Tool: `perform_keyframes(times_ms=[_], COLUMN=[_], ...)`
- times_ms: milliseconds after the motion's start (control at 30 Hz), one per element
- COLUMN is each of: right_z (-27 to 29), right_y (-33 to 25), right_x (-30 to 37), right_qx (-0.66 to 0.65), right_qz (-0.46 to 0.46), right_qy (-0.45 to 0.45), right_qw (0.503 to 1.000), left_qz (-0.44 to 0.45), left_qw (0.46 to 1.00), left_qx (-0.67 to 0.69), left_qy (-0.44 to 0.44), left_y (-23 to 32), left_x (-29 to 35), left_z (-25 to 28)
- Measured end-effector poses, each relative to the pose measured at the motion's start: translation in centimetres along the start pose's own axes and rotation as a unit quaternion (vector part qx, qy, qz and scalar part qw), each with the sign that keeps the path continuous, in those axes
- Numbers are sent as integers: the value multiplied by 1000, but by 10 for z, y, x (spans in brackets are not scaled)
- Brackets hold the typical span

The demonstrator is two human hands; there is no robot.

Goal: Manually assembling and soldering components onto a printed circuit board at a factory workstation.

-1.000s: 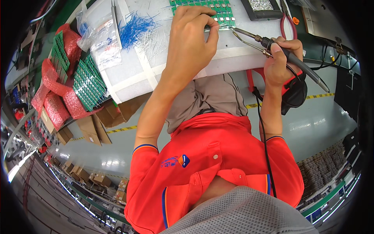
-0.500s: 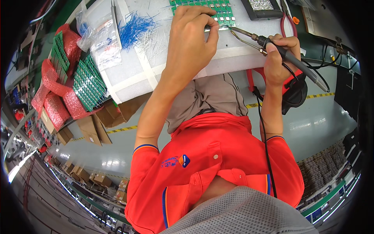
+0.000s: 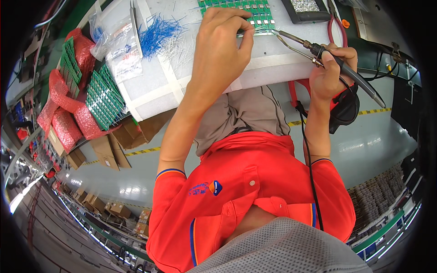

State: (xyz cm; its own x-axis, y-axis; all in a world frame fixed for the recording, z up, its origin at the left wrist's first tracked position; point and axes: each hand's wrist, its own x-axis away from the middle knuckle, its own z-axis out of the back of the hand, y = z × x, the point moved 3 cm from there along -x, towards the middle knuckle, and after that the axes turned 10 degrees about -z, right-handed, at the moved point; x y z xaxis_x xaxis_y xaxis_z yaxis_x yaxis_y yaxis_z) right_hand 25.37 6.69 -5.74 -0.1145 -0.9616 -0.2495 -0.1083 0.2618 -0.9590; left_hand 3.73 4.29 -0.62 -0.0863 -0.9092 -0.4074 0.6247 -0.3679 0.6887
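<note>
My right hand (image 3: 328,75) is wrapped round the dark handle of a soldering iron (image 3: 353,75), which has a thin metal tube running beside its shaft. Its tip points left, at the near edge of a green circuit board panel (image 3: 264,12) carrying rows of small metal connectors. Over the left part of that panel, my left hand (image 3: 222,52) is closed in a pinch, thumb against forefinger. Whatever it grips is too small and too hidden to name. Left of this hand lie a pile of blue wires (image 3: 157,36) and a scatter of white wires (image 3: 179,52).
Tweezers (image 3: 135,29) and a clear plastic bag (image 3: 125,61) lie on the white padded worktop (image 3: 154,98). At the right are a black tray of silvery shavings (image 3: 306,5) and red-handled pliers (image 3: 337,29). Green board panels (image 3: 104,98) with red bubble wrap (image 3: 75,113) stand at the left.
The soldering iron has shifted slightly right with my right hand, its tip now farther from my left fingers. My left hand has moved very little and stays pinched.
</note>
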Motion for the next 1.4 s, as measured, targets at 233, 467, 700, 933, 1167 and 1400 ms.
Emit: perform_keyframes(times_ms=[233, 467, 700, 933, 1167, 1400], right_z=[0, -3, -2, 0, -2, -3], right_y=[0, -3, -2, -1, -2, -2], right_x=[1, -2, -2, -2, -1, -3], right_qx=[-21, -14, 17, 6, 21, 29], right_qz=[14, 7, -12, -14, -31, -1], right_qy=[50, 72, 57, 50, 25, 3], right_qw=[998, 997, 998, 999, 999, 1000], left_qz=[116, -46, -46, -45, -119, -37], left_qw=[989, 998, 998, 997, 990, 996], left_qx=[93, -22, -23, -36, -73, -52], left_qy=[-7, -24, -34, -54, -21, -69], left_y=[9, 6, 6, 9, 11, 7], left_x=[-5, -7, -10, -11, -12, -12], left_z=[9, -5, -5, -5, -5, -7])
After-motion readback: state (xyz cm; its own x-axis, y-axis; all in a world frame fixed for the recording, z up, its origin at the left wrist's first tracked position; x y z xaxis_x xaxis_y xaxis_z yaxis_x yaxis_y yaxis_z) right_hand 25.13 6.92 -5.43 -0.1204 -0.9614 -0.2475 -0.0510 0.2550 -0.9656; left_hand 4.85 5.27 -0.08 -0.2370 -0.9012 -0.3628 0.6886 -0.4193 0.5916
